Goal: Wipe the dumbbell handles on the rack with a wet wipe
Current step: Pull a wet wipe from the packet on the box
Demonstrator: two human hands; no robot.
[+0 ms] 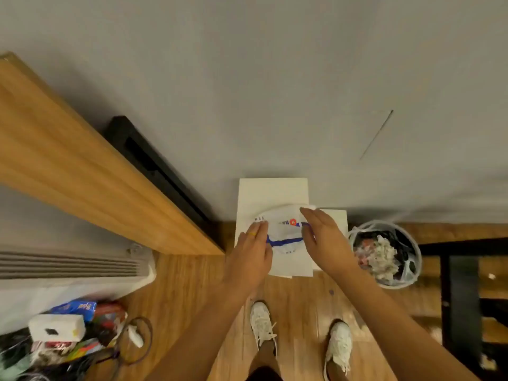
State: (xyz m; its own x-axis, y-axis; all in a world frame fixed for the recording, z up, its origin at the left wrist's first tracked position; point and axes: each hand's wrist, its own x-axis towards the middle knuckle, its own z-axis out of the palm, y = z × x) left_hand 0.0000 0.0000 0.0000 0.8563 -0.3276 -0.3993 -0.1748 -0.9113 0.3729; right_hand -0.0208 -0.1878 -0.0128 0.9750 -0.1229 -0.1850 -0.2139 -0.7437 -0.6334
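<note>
While 2 white shoes [262, 323] stand planted on the wood floor [192, 298], 2 arms reach forward over a small white table [272, 193] set against the wall. On its top lies the wipe pack [286, 235], white with a blue band, between the hands.

Left hand [253, 251]: fingers [259, 226] together, fairly straight, laid on the pack's left end, seemingly pinning it down.

Right hand [324, 240]: fingers together and extended across the pack's right end, thumb tucked toward the pack face. Something white shows at the fingertips. Whether a wipe is pinched there, cannot tell.

A lined bin [384, 281], part full of crumpled waste, stands on the floor just right of the table. A wood shelf [82, 160] runs off to the left. No dumbbells and no rack in view.

Judgement: the step in hand looks like step 1, getting a wipe out of the pack. No handle wiped, as far as this view can show. The next move calls for the left hand to keep the pack flat while the right pinches 1 sheet at the opening and draws it clear without dragging a 2nd out. After that, turn and find the rack, wipe in hand.
</note>
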